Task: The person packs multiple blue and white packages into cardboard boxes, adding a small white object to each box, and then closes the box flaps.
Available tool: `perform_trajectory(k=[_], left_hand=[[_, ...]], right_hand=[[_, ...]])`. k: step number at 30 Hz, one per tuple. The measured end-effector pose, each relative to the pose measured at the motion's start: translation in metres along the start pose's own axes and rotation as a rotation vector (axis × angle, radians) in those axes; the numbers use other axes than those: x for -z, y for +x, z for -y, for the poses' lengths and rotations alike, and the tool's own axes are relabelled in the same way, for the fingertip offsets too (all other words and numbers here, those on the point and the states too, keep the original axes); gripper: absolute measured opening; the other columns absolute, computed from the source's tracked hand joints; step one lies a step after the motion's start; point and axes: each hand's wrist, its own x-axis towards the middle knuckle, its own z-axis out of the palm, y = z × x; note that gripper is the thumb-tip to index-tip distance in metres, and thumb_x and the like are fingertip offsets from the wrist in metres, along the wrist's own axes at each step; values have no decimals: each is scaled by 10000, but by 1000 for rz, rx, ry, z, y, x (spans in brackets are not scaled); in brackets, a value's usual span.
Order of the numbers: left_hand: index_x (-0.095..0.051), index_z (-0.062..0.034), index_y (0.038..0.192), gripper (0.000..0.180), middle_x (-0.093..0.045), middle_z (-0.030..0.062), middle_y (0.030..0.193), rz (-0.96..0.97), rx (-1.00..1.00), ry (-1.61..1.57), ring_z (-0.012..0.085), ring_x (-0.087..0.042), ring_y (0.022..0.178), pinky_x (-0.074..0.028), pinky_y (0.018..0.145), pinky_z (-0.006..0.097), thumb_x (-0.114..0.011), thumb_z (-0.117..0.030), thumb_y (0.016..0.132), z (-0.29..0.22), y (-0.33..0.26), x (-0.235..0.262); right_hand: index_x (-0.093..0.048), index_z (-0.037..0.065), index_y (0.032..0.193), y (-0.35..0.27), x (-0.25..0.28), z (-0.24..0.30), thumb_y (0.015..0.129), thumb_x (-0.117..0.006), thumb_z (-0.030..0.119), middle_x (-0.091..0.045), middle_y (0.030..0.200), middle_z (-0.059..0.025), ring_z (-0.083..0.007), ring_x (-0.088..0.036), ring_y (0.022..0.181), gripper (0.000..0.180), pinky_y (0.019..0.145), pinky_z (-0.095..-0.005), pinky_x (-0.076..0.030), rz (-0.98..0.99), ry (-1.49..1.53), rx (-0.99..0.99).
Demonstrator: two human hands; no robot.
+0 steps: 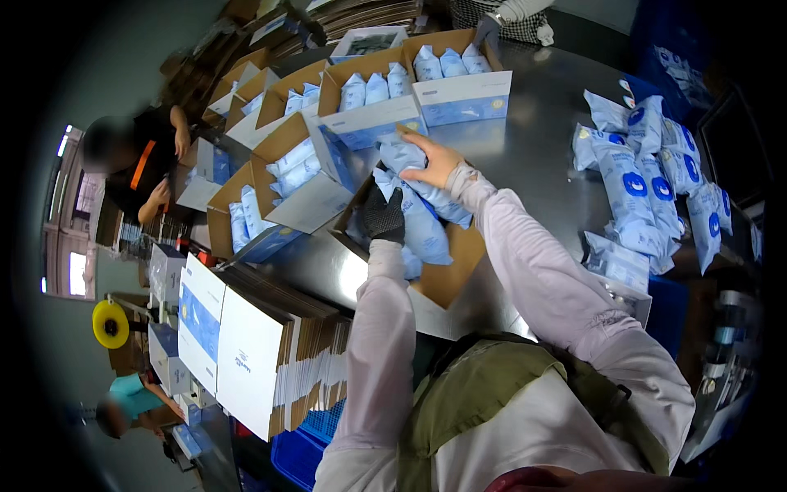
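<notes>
Directly in front of me stands an open cardboard box (pixel 453 271) with light blue plastic packs in and above it. My right hand (pixel 438 164), bare, is closed on the top end of one pack (pixel 399 153), its thumb and fingers at the sides. In a dark knit glove, my left hand (pixel 385 218) grips the edge of another pack (pixel 422 232) at the box's left side. The two packs lean against each other, slanting down into the box. The left fingertips are partly hidden, as is most of the box's inside.
Open boxes of packs (pixel 373 123) line the metal table (pixel 537 107) beyond. Loose packs (pixel 635 180) are heaped at the right. A stack of flat cartons (pixel 270 344) stands at my left. Across the table is another person's gloved hand (pixel 487 31); two people work at the left.
</notes>
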Motion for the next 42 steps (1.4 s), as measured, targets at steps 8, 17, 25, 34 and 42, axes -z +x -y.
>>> perform_trajectory(k=[8,17,25,34,42], left_hand=[[-455,-59,1194,500,-516,156,1159,72,282,483,296,-516,1028,-400,879,356,-582,-282,765,23,12,-21],[-179,-45,1357,942,-313,186,1348,356,101,-571,275,-331,1242,-297,1006,356,-751,-127,614,29,-10,-20],[-139,-100,1390,1024,-94,215,1426,376,-597,685,398,-104,1306,-156,1032,499,-578,-645,642,42,-32,-77],[-343,-188,1316,568,-390,75,1313,472,-548,1103,309,-359,1185,-233,985,481,-317,-517,854,58,-21,-117],[-438,-147,1249,580,-364,168,1303,744,-661,794,345,-334,1209,-268,987,465,-556,-419,750,-70,-140,-141]], right_hand=[[-634,82,913,2,-31,21,778,-509,187,-627,945,-134,-276,-607,872,212,724,-372,-482,589,-612,-207],[-629,36,922,-11,-2,13,790,-517,246,-633,954,-134,-275,-603,894,272,751,-376,-465,672,-480,-306],[-625,63,893,-148,118,30,757,-520,42,-615,927,-138,-287,-591,848,174,706,-359,-469,-141,73,92],[-458,80,1176,-412,185,-10,613,-673,152,-468,1136,-165,-332,-465,1034,606,858,-379,-404,13,-733,-712],[-625,36,871,-422,172,-46,658,-613,3,-642,801,-114,-198,-615,698,216,615,-271,-485,-389,-236,-986]])
